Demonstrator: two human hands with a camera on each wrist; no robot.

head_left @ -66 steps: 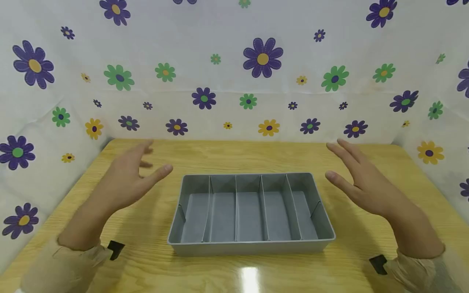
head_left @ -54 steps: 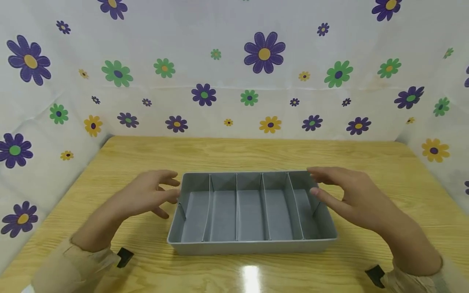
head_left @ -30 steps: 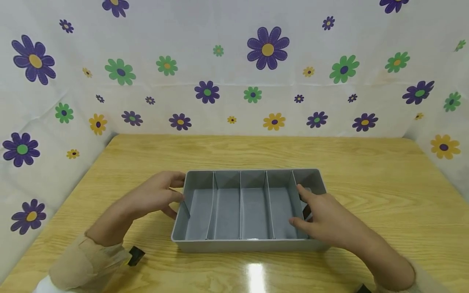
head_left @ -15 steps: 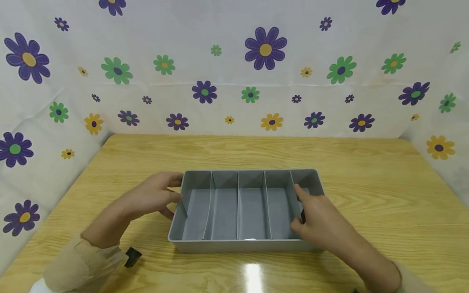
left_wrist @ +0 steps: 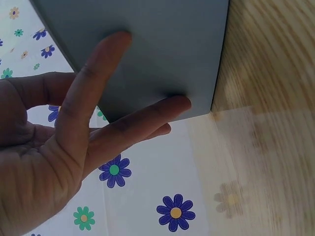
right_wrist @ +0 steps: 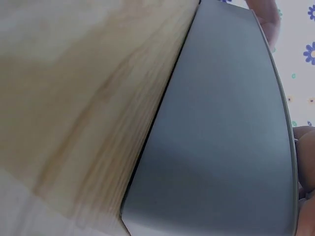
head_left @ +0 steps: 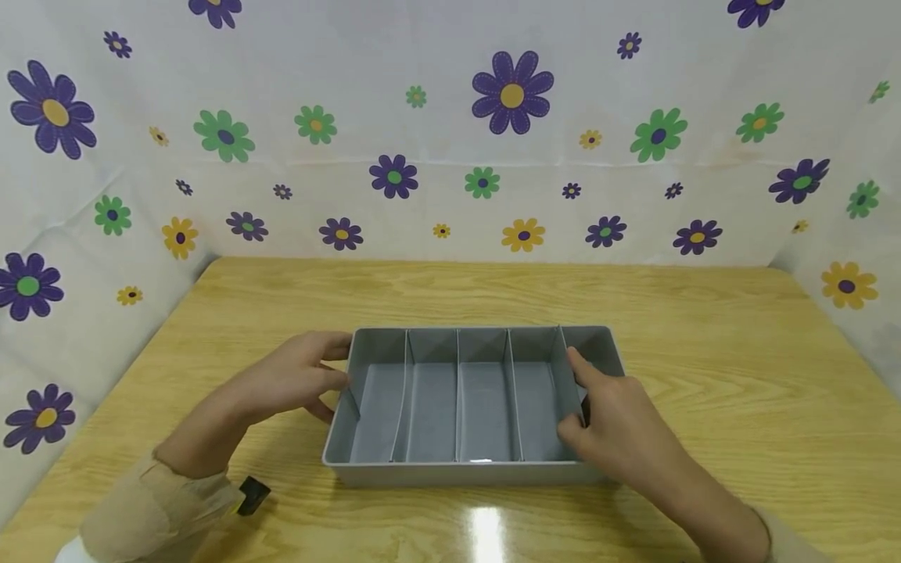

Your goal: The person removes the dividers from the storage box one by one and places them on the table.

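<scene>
A grey rectangular tray [head_left: 464, 474] with upright dividers forming several long compartments sits on the table. My left hand [head_left: 296, 375] is at its left end; in the left wrist view, mostly straight fingers [left_wrist: 142, 118] touch the outer end wall. My right hand [head_left: 619, 422] reaches over the right end and pinches the rightmost divider [head_left: 561, 360], index finger toward the far side and thumb toward the near side. That divider's far tip pokes slightly above the rim. The right hand hides the near part of the right compartment. In the right wrist view, only part of the hand shows beyond the rim.
The light wood-grain table [head_left: 394, 293] reaches back to a white cloth [head_left: 436, 70] with printed flowers, which also rises at both sides. A small black piece [head_left: 253, 495] sticks out from the left sleeve [head_left: 151, 504]. Light glares off the table's near edge.
Both hands were held apart beside the tray. The left moved in to touch its left end; the right came over the right end and took hold of the divider, whose far tip rose slightly.
</scene>
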